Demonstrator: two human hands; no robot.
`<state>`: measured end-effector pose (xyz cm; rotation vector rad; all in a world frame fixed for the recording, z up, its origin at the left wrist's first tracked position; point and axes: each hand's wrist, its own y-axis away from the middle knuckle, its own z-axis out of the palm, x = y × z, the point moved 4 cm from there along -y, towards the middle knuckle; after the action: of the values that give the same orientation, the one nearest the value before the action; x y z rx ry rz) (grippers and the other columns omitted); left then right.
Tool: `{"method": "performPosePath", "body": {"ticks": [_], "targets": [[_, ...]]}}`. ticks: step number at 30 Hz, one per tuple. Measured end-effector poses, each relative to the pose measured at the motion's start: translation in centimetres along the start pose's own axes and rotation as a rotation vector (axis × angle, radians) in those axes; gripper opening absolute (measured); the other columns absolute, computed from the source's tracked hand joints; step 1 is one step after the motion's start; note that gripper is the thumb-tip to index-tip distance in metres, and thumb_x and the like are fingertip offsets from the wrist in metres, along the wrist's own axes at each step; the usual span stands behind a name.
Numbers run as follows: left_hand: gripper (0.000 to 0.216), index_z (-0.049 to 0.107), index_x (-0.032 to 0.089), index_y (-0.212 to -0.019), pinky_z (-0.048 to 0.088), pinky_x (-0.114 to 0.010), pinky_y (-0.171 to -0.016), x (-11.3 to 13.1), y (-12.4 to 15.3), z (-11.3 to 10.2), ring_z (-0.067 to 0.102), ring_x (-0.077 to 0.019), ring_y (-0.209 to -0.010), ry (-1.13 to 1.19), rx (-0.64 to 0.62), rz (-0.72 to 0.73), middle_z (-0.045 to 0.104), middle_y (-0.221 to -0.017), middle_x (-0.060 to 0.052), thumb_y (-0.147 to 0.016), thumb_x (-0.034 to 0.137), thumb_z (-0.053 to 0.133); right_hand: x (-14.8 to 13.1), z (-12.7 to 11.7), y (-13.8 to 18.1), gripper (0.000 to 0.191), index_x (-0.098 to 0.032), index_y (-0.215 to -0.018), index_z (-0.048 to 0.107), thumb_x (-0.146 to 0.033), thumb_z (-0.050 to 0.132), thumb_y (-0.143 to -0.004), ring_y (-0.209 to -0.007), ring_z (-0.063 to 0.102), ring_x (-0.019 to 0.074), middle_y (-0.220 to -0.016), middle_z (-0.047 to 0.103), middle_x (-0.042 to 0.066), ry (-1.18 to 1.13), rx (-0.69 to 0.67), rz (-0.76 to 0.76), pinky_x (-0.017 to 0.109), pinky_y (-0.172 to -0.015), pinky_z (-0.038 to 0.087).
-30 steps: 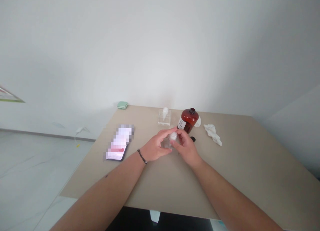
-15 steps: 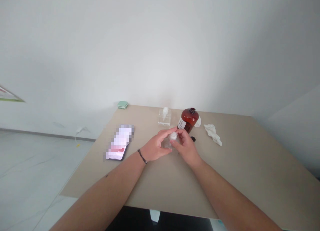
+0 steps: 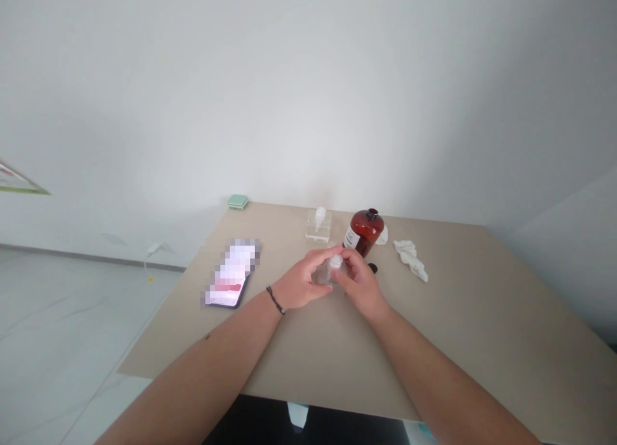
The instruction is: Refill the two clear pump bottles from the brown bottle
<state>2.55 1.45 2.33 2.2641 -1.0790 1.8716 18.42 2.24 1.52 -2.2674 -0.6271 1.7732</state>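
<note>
Between my two hands is a small clear bottle (image 3: 324, 276) with a whitish neck or top (image 3: 336, 261). My left hand (image 3: 304, 280) curves around its left side, thumb toward me and fingers behind. My right hand (image 3: 359, 278) has its thumb and fingers closed at the whitish top. Much of the bottle is hidden by the fingers. Just behind my right hand stands a brown bottle (image 3: 368, 226) with a white label, its mouth uncovered. Near its base a black cap (image 3: 373, 268) shows partly.
A phone (image 3: 234, 274) lies at left, its screen blurred. Behind my hands is a clear box (image 3: 313, 233) with a white bulb-shaped thing. A crumpled tissue (image 3: 411, 260) lies at right, and a green case (image 3: 238, 202) at the table's (image 3: 463, 316) back left corner.
The hands keep nearly the same grip around the small clear bottle. The right thumb has shifted slightly at its top. The view has moved a little.
</note>
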Motion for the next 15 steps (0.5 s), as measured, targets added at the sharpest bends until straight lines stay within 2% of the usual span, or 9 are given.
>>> {"method": "performPosePath", "body": {"ticks": [3,6,10,12,15], "targets": [[0.077,0.042,0.03,-0.15,0.031,-0.049,-0.122,0.0,0.1,0.1,0.04,-0.0303,-0.145,0.008,-0.004,-0.003,0.045,-0.156,-0.009,-0.079,0.012,0.069,0.2,0.2,0.0,0.026,-0.026,-0.099,0.059,-0.04,0.071,-0.081,-0.093,0.061,0.0233,-0.097,0.063,0.004,0.007,0.032,0.042,0.043,-0.089,0.049],[0.078,0.04,0.03,-0.15,0.03,-0.05,-0.122,-0.1,0.2,0.2,0.039,-0.0308,-0.146,-0.004,-0.004,-0.003,0.044,-0.156,-0.009,-0.079,0.012,0.069,-0.2,0.2,-0.1,0.021,-0.025,-0.095,0.06,-0.036,0.071,-0.081,-0.101,0.06,0.0246,-0.104,0.062,0.006,0.058,0.045,0.038,0.044,-0.093,0.049],[0.091,0.024,0.029,-0.156,0.03,-0.051,-0.122,-0.7,0.2,0.4,0.04,-0.0313,-0.145,0.059,-0.002,-0.021,0.036,-0.159,-0.013,-0.079,0.015,0.071,-1.1,-0.2,-0.3,0.015,-0.026,-0.092,0.063,-0.034,0.07,-0.081,-0.112,0.06,0.0259,-0.115,0.062,0.008,0.084,0.063,0.006,0.047,-0.101,0.047],[0.1,0.015,0.028,-0.158,0.029,-0.052,-0.121,-1.1,0.2,0.4,0.039,-0.0322,-0.145,0.097,0.001,-0.032,0.034,-0.158,-0.015,-0.077,0.018,0.074,-1.4,-0.4,-0.3,0.015,-0.026,-0.092,0.065,-0.034,0.071,-0.08,-0.112,0.06,0.0262,-0.115,0.062,0.008,0.12,0.064,0.002,0.049,-0.102,0.046],[0.11,0.009,0.027,-0.158,0.029,-0.054,-0.12,-1.5,0.2,0.4,0.041,-0.0332,-0.141,0.109,0.017,-0.054,0.037,-0.152,-0.017,-0.073,0.023,0.08,-1.8,-0.6,-0.4,0.015,-0.026,-0.089,0.067,-0.036,0.072,-0.079,-0.11,0.061,0.0266,-0.113,0.063,0.008,0.176,0.064,-0.001,0.049,-0.102,0.046]]}}
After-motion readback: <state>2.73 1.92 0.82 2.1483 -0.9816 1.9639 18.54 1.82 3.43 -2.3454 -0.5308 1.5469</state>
